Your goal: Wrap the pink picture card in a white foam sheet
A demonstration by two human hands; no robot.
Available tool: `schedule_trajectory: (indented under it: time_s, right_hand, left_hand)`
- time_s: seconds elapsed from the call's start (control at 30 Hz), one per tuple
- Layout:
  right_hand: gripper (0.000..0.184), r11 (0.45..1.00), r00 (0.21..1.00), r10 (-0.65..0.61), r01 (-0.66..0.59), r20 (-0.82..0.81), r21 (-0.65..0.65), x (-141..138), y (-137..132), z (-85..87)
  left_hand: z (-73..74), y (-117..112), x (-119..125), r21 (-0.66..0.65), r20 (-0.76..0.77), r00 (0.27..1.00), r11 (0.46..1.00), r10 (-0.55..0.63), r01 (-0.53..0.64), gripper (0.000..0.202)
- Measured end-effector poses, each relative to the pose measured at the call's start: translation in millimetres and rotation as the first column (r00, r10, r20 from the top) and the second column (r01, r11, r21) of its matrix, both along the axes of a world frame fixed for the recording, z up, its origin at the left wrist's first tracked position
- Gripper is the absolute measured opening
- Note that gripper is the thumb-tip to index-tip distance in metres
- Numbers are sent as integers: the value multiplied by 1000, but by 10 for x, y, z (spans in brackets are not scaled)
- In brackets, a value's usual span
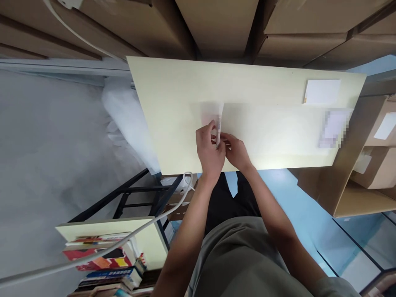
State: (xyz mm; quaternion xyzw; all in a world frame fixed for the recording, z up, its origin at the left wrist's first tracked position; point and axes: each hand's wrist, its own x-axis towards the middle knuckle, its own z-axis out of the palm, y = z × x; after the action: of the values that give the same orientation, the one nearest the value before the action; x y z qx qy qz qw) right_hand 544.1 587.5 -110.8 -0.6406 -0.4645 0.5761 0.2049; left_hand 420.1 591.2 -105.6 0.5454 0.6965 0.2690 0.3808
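Observation:
In the head view, a small white paper (220, 113) stands nearly on edge above the pale table (173, 90), seen almost edge-on. It looks like a folded sheet, and faint print shows along one side. My left hand (208, 148) is closed on it from the left, with the fingers bent around its lower part. From the right, my right hand (237, 152) pinches the near end of the same paper. Some fingertips of both hands are hidden behind the paper and each other.
A white pad or stack of paper (323, 91) lies at the table's right end, beside a blurred sheet (335, 128). Cardboard boxes (222, 24) line the far edge. An open carton (343, 181) stands at right. A white cable (123, 239) and books (108, 276) are lower left.

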Motion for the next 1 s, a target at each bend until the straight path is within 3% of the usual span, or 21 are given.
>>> schedule_trajectory:
  time_s: [0.17,0.27,0.37,0.47,0.6,0.73,0.87,1.0]
  right_hand:
    - [31,990,988,-83,67,133,122,425,-102,-64]
    - [27,988,979,-47,17,196,153,546,-108,-100]
    - [24,987,966,25,-64,256,145,572,-89,-137]
    - [24,980,950,87,-135,301,144,553,-72,-183]
    - [32,969,935,125,-187,332,163,505,-70,-269]
    - [32,972,920,108,-178,376,156,473,-83,-314]
    - [34,965,920,147,-214,364,150,472,-79,-302]
    - [31,967,932,136,-199,335,161,479,-45,-309]
  left_hand:
    - [-401,-5,330,-23,-26,1000,1000,16,-16,72]
    - [-467,-26,423,0,-52,998,1000,23,-23,62]
    - [-382,-58,338,47,-73,997,999,2,2,48]
    - [-294,-82,120,68,-161,981,993,108,-98,40]
    - [-343,-47,-141,-77,-219,926,941,306,-329,33]
    - [-425,57,-225,-195,-148,927,908,346,-370,24]
    - [-276,88,-161,-160,-62,954,941,293,-299,26]
    - [29,-21,89,12,-24,998,999,53,-53,43]
